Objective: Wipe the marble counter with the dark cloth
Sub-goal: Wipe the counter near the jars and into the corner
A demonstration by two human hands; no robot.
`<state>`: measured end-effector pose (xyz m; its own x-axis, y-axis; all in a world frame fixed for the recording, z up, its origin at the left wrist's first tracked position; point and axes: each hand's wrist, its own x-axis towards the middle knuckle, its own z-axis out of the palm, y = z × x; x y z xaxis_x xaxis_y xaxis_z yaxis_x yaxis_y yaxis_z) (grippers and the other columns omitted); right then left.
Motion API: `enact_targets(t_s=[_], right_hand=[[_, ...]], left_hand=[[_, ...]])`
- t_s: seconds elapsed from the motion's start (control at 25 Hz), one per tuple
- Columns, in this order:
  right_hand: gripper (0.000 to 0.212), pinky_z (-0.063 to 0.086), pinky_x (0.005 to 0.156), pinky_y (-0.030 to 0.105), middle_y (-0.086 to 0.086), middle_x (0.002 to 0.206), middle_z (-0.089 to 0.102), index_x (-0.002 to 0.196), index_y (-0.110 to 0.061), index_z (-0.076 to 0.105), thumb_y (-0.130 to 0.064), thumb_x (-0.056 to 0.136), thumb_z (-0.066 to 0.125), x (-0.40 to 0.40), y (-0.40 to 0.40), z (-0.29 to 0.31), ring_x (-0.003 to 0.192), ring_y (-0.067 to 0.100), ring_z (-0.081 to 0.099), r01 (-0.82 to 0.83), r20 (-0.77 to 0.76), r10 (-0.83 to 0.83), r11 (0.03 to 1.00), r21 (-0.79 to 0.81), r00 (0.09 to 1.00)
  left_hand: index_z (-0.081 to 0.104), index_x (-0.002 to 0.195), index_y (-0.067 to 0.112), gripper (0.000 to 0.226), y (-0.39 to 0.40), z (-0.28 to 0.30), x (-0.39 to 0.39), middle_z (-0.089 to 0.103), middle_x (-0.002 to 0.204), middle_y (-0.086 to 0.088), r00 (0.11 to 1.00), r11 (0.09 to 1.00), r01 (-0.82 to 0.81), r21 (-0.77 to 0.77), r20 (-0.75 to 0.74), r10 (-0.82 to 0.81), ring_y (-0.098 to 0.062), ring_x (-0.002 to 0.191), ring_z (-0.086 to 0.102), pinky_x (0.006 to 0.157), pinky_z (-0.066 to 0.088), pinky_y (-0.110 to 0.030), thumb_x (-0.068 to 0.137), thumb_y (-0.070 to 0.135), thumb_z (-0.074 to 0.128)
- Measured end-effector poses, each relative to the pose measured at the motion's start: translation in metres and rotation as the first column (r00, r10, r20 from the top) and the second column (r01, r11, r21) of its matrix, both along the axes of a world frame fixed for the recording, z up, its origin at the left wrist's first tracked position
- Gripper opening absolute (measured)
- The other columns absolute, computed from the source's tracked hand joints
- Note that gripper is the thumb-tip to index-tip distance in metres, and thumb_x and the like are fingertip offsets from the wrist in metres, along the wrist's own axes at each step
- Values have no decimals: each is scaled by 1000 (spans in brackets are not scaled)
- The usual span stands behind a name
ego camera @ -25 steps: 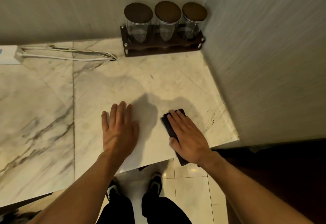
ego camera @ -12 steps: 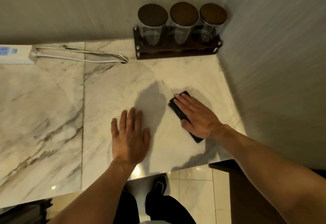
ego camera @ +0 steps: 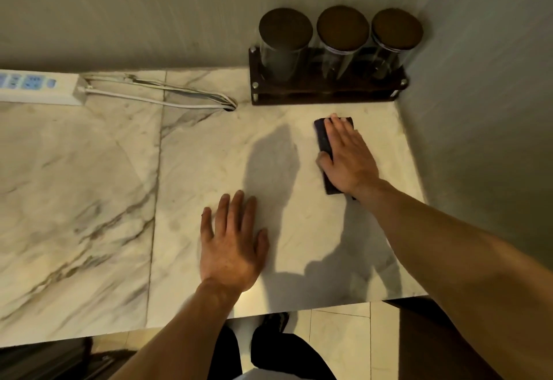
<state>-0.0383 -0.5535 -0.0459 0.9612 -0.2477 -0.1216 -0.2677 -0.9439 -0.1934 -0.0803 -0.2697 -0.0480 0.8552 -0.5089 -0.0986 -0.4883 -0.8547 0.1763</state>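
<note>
Right hand (ego camera: pixel 348 156) with the dark cloth (ego camera: pixel 324 140) under it has slid away from the counter's front edge toward the jar rack (ego camera: pixel 326 92) since a second ago; cloth now lies near the rack, not touching. Fingers flat and together, pressing on the cloth, not gripping. Left hand (ego camera: pixel 232 246) stays planted palm-down on the marble counter (ego camera: pixel 89 200), fingers slightly spread. Most of the cloth is hidden under the palm. Power strip (ego camera: pixel 39 87) is cut off at the left edge. Jar contents hard to make out.
</note>
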Motion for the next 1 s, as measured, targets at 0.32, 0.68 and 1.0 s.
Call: enact_targets(t_s=[0.32, 0.68, 1.0], right_hand=[[66, 5, 118, 40, 6, 161, 2, 152, -14, 5, -38, 96, 30, 33, 1, -1, 146, 24, 0, 378, 33, -378, 926, 22, 925], [67, 0, 117, 42, 10, 160, -2, 151, -8, 3, -37, 95, 27, 22, 1, -3, 145, 25, -5, 647, 63, -650, 760, 65, 757], [74, 0, 117, 42, 11, 160, 0, 151, -7, 3, -44, 92, 30, -19, 7, -4, 145, 24, -4, 703, 78, -708, 706, 84, 702]], left_hand=[[36, 144, 15, 60, 0, 1, 0, 36, 151, -12, 1000, 1000, 0, -14, 7, 0, -32, 141, 23, 114, 14, -56, 91, 43, 39], [37, 143, 14, 58, 2, 0, 0, 37, 149, -13, 1000, 999, 12, -42, 17, -11, -34, 140, 25, 113, 15, -57, 92, 42, 38], [36, 143, 15, 59, 3, 0, 0, 37, 150, -11, 1000, 1000, 5, -21, 9, -5, -33, 140, 24, 114, 12, -55, 91, 42, 40]])
